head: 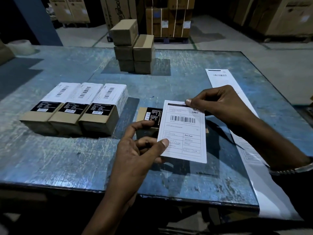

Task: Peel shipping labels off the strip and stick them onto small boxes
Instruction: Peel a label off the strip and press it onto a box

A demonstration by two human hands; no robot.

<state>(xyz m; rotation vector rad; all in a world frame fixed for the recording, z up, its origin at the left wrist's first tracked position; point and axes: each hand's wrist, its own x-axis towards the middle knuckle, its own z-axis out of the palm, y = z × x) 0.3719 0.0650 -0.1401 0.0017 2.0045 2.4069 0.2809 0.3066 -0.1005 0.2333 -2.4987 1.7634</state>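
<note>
Progress: 3 labelled boxes [76,106] sit in a row at left on the blue table [67,158]. 5 plain boxes [133,50] remain stacked at the far edge, apparently unlabelled.

A peeled label [183,131] is held flat over 1 box [149,114], covering most of it. Left hand [135,150] pinches the label's near-left edge; right hand [218,106] pinches its far-right corner. Contact with the box cannot be told. The label strip [225,82] lies at right, passing under the right forearm.
</note>
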